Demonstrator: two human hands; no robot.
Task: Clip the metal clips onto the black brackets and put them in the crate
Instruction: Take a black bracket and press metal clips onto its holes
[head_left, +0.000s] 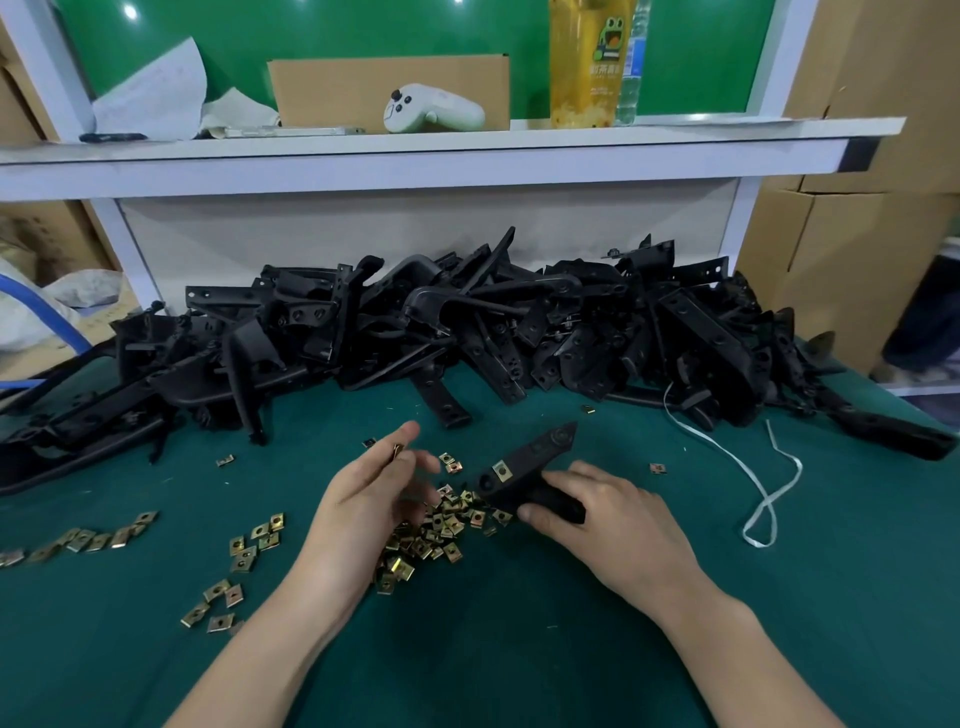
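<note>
Clipping step, part-way through one piece. Right hand (602, 514) curled round the thick lower end of a black bracket (540, 452), holding it low over the green table (519, 649), tip angled up and away to the right. One metal clip (502, 471) already seated on the flat section nearest the grip; no clip visible at the round boss near the tip. Left hand (374, 493) pinching a loose clip (397, 451) between thumb and forefinger, other fingers loosely spread, hovering above the main heap of clips (441, 530), just left of the bracket and apart from it. More clips scattered in small groups across the left of the table. Large pile of unworked brackets (467, 332) banked along the back edge beneath a white shelf (415, 150); white strap (763, 499) looped at right. No crate in view, so drop-off spot unknown. Judged stage: early in the whole job, going by the size of the pile; on this piece, probably a second clip about to go on. Next move, likely: carry the pinched clip across to the bracket edge, line its open mouth with the flange, push home to hole-over-hole alignment. Calls for the bracket steadied in the right hand and the clip turned the right way round; orientation of the pinched clip too small to tell
</note>
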